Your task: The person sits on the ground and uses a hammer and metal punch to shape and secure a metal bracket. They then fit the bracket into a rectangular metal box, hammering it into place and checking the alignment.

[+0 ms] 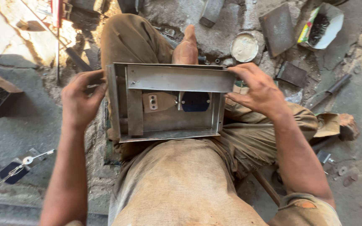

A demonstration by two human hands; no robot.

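Both hands gripped an open sheet-metal box held over the seated person's lap.

The left hand had its fingers curled around the left wall of the metal box, and the right hand pinched the right end of its top flange. The ground was rough, dusty concrete and stone, strewn with scrap. A small dark tag on wire lay near the left arm. Farther off sat a round tin of pale paste, a dark metal plate, and an opened green-and-white carton holding what seemed to be black powder.
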